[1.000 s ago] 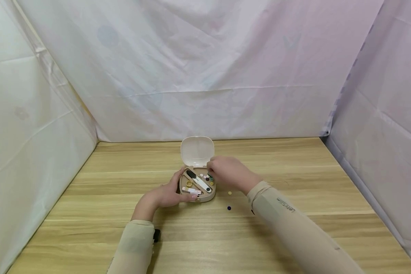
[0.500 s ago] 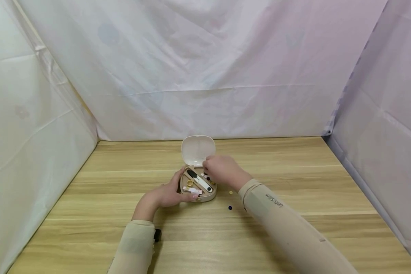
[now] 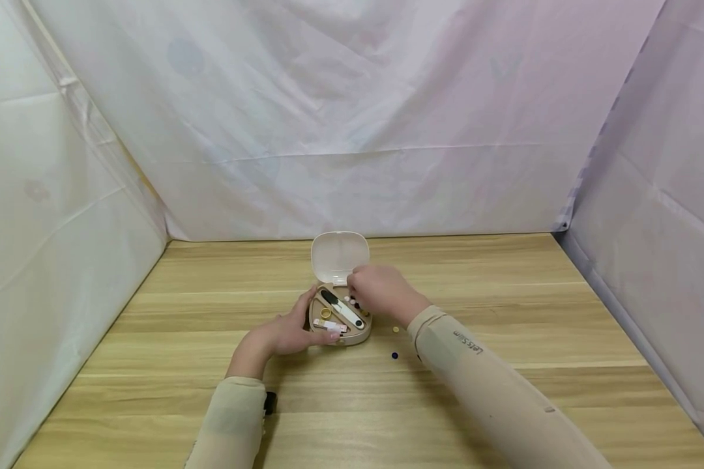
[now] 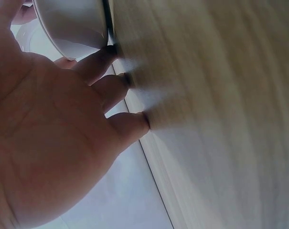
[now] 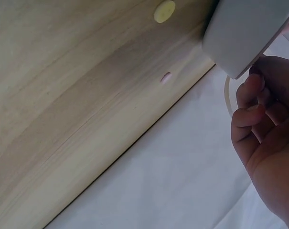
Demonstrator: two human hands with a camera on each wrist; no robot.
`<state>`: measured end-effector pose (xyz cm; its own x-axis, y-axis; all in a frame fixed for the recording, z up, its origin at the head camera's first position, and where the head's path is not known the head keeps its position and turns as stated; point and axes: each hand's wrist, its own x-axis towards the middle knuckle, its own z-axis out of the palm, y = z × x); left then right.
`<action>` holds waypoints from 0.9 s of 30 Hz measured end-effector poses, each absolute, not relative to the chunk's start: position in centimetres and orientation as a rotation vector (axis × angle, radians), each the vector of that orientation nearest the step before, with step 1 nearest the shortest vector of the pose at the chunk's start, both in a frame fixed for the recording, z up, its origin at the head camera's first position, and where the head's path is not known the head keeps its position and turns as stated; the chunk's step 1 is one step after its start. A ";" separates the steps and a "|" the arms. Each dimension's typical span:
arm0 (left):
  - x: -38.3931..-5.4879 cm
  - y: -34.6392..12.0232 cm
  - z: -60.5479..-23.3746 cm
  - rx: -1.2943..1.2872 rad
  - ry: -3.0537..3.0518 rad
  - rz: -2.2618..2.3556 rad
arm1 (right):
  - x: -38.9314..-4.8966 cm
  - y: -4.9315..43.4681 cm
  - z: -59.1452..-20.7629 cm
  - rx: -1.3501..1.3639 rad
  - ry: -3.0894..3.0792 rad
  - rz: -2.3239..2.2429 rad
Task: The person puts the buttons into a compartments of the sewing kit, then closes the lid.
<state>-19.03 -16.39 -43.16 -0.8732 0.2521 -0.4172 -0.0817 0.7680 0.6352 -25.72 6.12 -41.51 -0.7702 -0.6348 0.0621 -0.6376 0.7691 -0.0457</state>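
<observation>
A small beige sewing box stands on the table, its pale lid raised behind it. My left hand grips its left side, thumb at the front and fingers round the back; in the left wrist view several fingertips touch the tabletop. My right hand is over the right compartment, fingers curled and fingertips behind the box wall; I cannot tell whether they pinch anything. Several buttons lie there, partly hidden. A black-and-white snipping tool lies diagonally, beside a gold ring and a pale printed strip.
To the right of the box, a yellow button and a dark blue button lie on the wooden table. A pink button shows on the tabletop in the right wrist view. White cloth hangs behind and at both sides.
My right hand has moved slightly left and farther over the button compartment, covering more buttons, then stayed nearly still. My left hand keeps its grip on the box.
</observation>
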 end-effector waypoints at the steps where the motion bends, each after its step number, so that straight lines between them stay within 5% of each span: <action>1: -19.0 -16.4 -43.2 0.129 2.474 0.917 | -25.7 6.1 -41.4 1.044 -2.917 0.101; 27: -19.1 -16.2 -43.2 0.174 2.493 0.931 | -22.5 12.6 -41.0 1.146 -3.091 0.247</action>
